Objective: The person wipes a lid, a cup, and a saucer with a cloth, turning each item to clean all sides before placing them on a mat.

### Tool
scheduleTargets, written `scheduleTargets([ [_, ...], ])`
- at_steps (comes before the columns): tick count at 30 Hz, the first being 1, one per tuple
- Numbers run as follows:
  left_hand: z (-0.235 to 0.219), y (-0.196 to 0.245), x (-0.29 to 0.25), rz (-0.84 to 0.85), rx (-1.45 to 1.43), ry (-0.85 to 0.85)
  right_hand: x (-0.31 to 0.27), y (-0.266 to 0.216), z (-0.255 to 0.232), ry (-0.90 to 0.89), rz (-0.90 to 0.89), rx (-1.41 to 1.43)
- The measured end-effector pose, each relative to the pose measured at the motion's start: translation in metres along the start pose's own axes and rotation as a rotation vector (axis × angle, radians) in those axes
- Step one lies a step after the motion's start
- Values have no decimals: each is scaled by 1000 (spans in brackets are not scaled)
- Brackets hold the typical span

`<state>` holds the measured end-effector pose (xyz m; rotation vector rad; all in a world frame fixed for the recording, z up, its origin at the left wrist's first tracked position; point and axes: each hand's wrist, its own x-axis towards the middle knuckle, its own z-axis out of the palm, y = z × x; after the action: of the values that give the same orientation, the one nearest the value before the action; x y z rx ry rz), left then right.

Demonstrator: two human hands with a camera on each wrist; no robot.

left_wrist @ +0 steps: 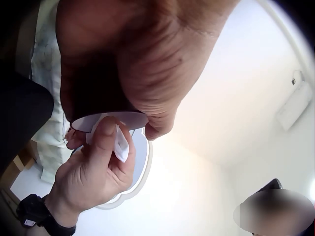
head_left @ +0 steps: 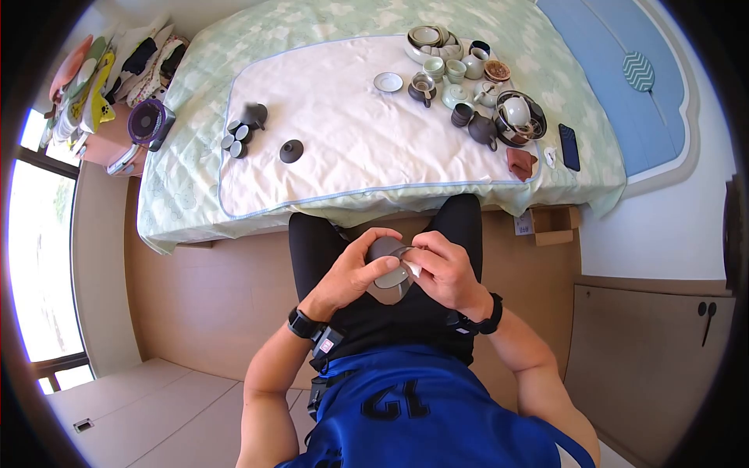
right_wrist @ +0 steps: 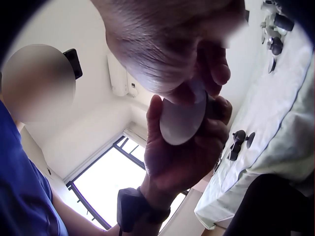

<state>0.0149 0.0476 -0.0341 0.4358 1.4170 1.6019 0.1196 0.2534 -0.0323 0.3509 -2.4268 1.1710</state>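
My left hand (head_left: 349,274) grips a dark grey cup (head_left: 381,248) with a pale inside, fingers and thumb around its outer wall. The cup is held over the lap, its mouth tipped toward my body. My right hand (head_left: 447,273) pinches a folded white tissue (left_wrist: 121,146) at the cup's mouth. In the left wrist view the right thumb and tissue reach across the pale inside (left_wrist: 135,119). From the right wrist the pale inside (right_wrist: 178,125) shows as an oval, with the right fingertips at its upper rim.
On the bed's white mat (head_left: 328,93) stand a dark teapot (head_left: 253,115), several small dark cups (head_left: 236,147) and a dark round lid-like piece (head_left: 291,150). Crowded teaware, including a basket (head_left: 538,129), sits at right, near a brown cloth (head_left: 520,164) and a phone (head_left: 569,148).
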Motion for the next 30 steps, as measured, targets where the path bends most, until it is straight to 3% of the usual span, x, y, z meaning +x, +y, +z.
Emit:
scheduleTargets([
  [6, 2, -8, 3, 195, -161, -5, 0, -8, 14, 147, 90, 106],
  [9, 5, -6, 4, 271, -198, -12, 1, -13, 13, 113, 151, 146],
  [12, 1, -3, 5, 260, -262, -51, 6, -7, 4, 29, 122, 110],
  [15, -6, 11, 2, 8, -274, -44, 12, -2, -1, -34, -45, -10],
  [18, -7, 19, 2, -22, 81, -27, 14, -2, -4, -75, -79, -43],
  [21, -1, 16, 1, 63, 61, 47, 17, 0, 0, -19, -70, -40],
  [27, 9, -4, 6, 269, -271, 106, 9, -9, 20, 59, 260, 230],
  [30, 11, 1, 5, 254, -319, 103, 13, -10, 17, 51, 257, 252],
])
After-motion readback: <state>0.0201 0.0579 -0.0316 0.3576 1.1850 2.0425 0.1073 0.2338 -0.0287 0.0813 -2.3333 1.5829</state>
